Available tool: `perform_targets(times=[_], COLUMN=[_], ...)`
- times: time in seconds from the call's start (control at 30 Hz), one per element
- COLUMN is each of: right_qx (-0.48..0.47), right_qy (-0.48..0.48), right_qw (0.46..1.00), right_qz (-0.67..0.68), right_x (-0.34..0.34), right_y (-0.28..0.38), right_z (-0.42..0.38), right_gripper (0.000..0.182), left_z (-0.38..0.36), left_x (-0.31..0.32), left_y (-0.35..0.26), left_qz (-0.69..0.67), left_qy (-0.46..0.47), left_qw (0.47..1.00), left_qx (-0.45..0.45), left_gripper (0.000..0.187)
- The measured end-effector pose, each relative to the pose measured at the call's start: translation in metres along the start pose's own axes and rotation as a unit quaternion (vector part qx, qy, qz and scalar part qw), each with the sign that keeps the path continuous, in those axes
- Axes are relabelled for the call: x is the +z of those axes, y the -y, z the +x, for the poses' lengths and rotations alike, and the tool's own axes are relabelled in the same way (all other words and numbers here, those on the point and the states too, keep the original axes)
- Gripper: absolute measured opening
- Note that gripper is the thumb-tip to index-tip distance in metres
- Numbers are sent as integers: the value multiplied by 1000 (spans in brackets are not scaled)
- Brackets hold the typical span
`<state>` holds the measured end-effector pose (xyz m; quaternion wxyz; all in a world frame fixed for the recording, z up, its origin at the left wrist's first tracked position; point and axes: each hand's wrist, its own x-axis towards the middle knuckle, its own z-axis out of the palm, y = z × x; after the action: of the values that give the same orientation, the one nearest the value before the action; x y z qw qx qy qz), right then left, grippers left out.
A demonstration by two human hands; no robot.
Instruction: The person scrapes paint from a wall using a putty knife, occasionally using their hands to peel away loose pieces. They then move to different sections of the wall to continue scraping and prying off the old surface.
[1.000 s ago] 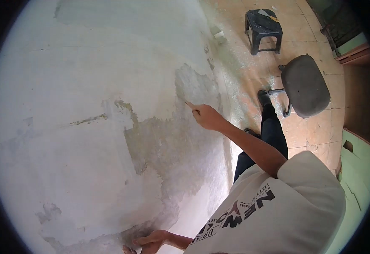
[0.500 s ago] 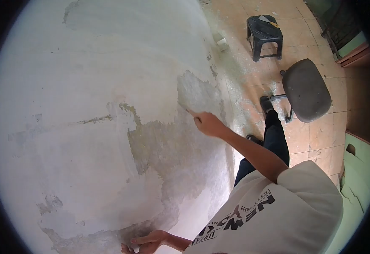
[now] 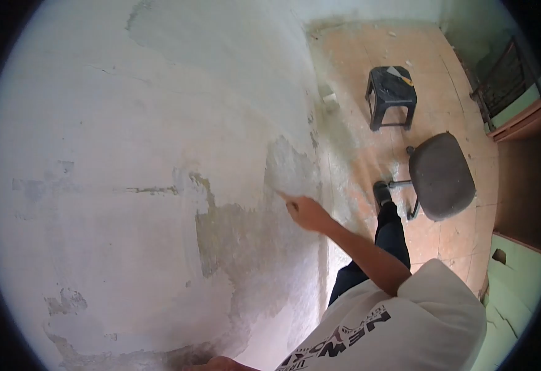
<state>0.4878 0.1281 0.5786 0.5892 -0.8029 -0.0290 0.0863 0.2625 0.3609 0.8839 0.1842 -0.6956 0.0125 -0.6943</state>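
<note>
A pale wall with worn grey patches fills the left of the head view. My right hand is closed in front of its large bare patch. A thin, light tip juts from that hand toward the wall; whether it is a finger or a held tool I cannot make out. Low in the frame, my left hand is by the dark lower patch, mostly cut off by the bottom edge, with its fingers hidden.
A black plastic stool carries a putty knife with a yellow handle. Nearer to me stands a low chair with a dark seat, its base close to my foot. White debris lies on the tiled floor along the wall.
The view has shifted, so stool, chair and wall patches sit lower. My left hand has slipped mostly out of frame. My right hand stays near the same patch, still closed.
</note>
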Motion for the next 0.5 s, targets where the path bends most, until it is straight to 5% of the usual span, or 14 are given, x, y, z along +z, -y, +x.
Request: perform_targets(times=[0.27, 0.37, 0.5], right_qx=[-27, -51, -18], right_qy=[-68, -24, -43], right_qw=[997, 998, 999], right_qz=[32, 25, 3], right_x=[-5, 1, -6], right_y=[-1, -5, -4], right_z=[37, 6, 55], right_gripper=[57, 57, 56], left_z=[14, 15, 22], left_x=[8, 12, 11], left_y=[-20, -18, -4], left_qz=[-8, -23, 43], left_qy=[-41, -40, -56], left_qw=[997, 995, 997], left_qx=[-58, -85, 16], left_gripper=[52, 52, 51])
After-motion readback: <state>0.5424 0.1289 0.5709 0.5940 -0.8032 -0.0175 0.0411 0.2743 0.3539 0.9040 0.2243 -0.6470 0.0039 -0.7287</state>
